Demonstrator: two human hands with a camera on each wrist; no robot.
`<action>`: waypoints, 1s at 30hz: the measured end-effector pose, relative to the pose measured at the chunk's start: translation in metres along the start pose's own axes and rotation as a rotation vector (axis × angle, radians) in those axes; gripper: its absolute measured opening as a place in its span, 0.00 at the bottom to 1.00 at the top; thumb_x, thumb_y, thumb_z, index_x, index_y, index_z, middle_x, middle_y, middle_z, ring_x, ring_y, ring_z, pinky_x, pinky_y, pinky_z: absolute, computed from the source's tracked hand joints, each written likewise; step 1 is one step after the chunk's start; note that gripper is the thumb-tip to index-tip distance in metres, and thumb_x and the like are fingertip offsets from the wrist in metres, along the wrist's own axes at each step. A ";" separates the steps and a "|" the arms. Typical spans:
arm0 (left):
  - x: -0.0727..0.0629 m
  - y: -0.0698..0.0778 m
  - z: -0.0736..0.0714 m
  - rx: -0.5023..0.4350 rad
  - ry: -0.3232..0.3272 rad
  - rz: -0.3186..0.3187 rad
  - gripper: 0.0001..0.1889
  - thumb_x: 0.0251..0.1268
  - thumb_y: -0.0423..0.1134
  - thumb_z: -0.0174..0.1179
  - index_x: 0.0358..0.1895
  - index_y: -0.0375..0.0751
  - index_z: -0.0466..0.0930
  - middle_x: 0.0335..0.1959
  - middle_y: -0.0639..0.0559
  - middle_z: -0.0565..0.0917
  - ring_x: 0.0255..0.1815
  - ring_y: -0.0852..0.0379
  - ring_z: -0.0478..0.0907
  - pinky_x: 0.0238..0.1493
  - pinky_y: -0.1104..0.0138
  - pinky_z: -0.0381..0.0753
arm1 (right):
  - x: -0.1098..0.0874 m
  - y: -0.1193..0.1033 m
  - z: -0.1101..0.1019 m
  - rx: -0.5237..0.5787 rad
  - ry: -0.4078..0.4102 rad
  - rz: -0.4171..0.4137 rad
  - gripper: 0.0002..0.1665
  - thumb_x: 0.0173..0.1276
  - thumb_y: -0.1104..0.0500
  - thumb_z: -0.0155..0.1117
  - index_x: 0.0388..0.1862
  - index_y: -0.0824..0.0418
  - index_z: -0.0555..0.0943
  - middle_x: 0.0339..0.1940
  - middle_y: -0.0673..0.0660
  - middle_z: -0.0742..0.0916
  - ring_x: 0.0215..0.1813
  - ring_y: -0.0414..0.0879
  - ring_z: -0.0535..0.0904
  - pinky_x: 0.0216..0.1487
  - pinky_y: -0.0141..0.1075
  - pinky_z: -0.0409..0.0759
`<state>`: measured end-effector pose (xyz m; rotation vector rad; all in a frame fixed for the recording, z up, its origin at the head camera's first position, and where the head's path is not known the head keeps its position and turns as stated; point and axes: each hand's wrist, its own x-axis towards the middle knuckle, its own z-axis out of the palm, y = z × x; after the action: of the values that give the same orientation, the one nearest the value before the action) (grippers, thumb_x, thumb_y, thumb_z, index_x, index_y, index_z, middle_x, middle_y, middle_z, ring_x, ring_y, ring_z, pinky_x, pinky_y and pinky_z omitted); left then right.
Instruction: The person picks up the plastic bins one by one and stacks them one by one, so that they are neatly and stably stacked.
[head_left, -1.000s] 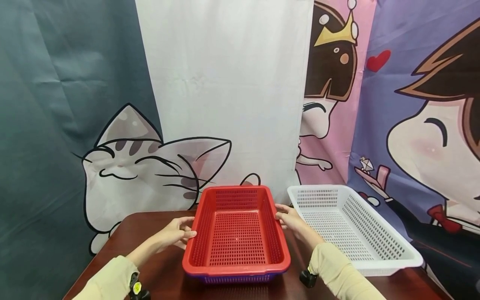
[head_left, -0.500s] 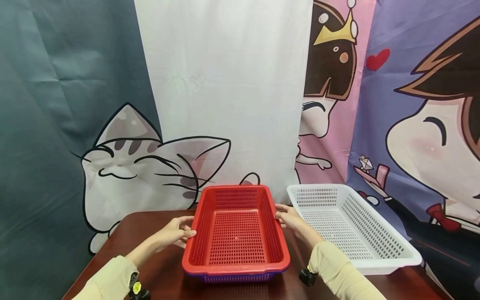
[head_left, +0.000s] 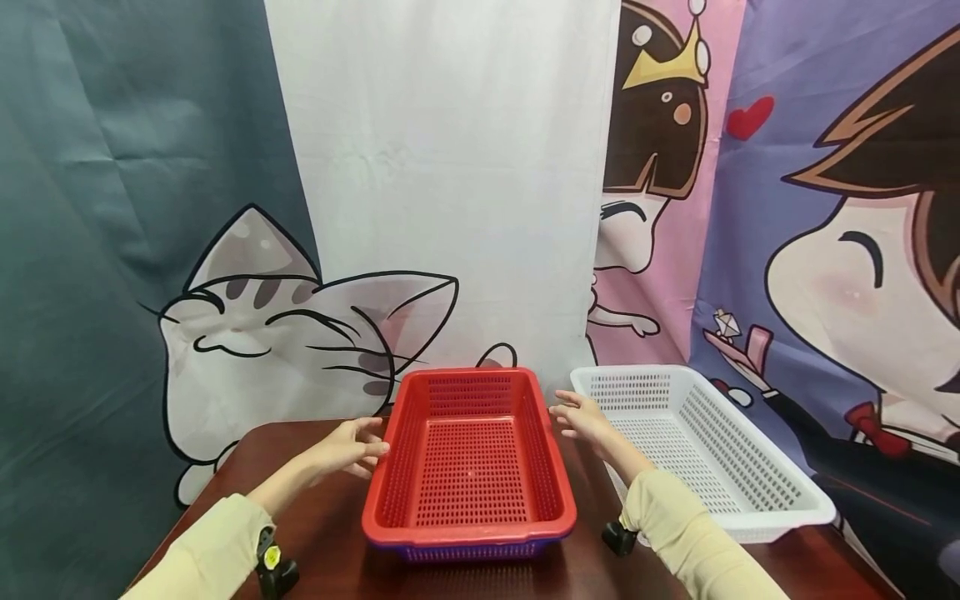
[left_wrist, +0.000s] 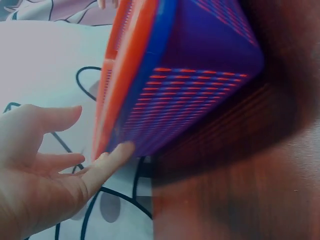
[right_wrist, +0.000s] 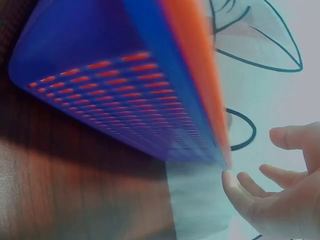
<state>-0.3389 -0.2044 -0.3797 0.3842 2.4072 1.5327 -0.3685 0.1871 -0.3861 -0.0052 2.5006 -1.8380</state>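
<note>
A red perforated plastic basket (head_left: 472, 475) sits nested in a blue one (left_wrist: 200, 55), which stands on the table; only the blue rim and sides show under the red. My left hand (head_left: 348, 447) is at the left rim with its fingers spread and relaxed, fingertips right by the edge. On the other side my right hand (head_left: 583, 419) lies just off the right rim, fingers loosely extended. In the right wrist view the thumb stands away from the orange-looking rim. Neither hand grips anything.
A white perforated basket (head_left: 697, 450) stands to the right of the stack, close behind my right forearm. The dark red-brown table (head_left: 315, 533) shows its left edge. A printed cartoon curtain (head_left: 450, 192) hangs behind the table.
Both hands have loosened from the sides of the red basket: the right one has moved slightly outward and up, the left slightly up. The nested baskets stay in place.
</note>
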 end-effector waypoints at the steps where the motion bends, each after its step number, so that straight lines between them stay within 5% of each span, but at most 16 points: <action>1: 0.001 0.003 -0.001 0.023 0.013 0.004 0.37 0.68 0.34 0.57 0.71 0.18 0.48 0.54 0.26 0.75 0.43 0.47 0.85 0.44 0.52 0.87 | 0.000 -0.001 -0.003 -0.013 0.004 -0.001 0.33 0.70 0.62 0.53 0.72 0.71 0.63 0.65 0.73 0.76 0.62 0.62 0.77 0.47 0.35 0.85; 8: 0.006 0.022 0.000 0.107 0.051 0.030 0.34 0.70 0.36 0.56 0.71 0.21 0.53 0.60 0.21 0.70 0.54 0.36 0.80 0.49 0.51 0.86 | -0.005 -0.005 -0.022 -0.026 0.003 -0.027 0.33 0.72 0.61 0.51 0.73 0.72 0.60 0.68 0.74 0.73 0.63 0.61 0.77 0.53 0.39 0.85; 19: 0.022 0.051 0.008 0.161 0.053 0.076 0.33 0.70 0.38 0.56 0.72 0.25 0.55 0.63 0.23 0.69 0.57 0.37 0.78 0.50 0.52 0.85 | -0.010 -0.010 -0.051 -0.022 0.023 -0.042 0.34 0.74 0.60 0.49 0.75 0.72 0.57 0.70 0.75 0.69 0.70 0.68 0.67 0.65 0.51 0.78; 30: 0.054 0.096 0.051 0.135 0.033 0.169 0.32 0.70 0.39 0.57 0.73 0.31 0.59 0.64 0.28 0.72 0.61 0.37 0.77 0.54 0.54 0.84 | -0.021 -0.013 -0.089 -0.046 0.044 -0.029 0.35 0.77 0.59 0.46 0.77 0.72 0.51 0.73 0.76 0.64 0.73 0.69 0.62 0.70 0.53 0.71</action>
<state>-0.3635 -0.1035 -0.3173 0.6098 2.5696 1.4562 -0.3503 0.2688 -0.3467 -0.0024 2.5851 -1.8106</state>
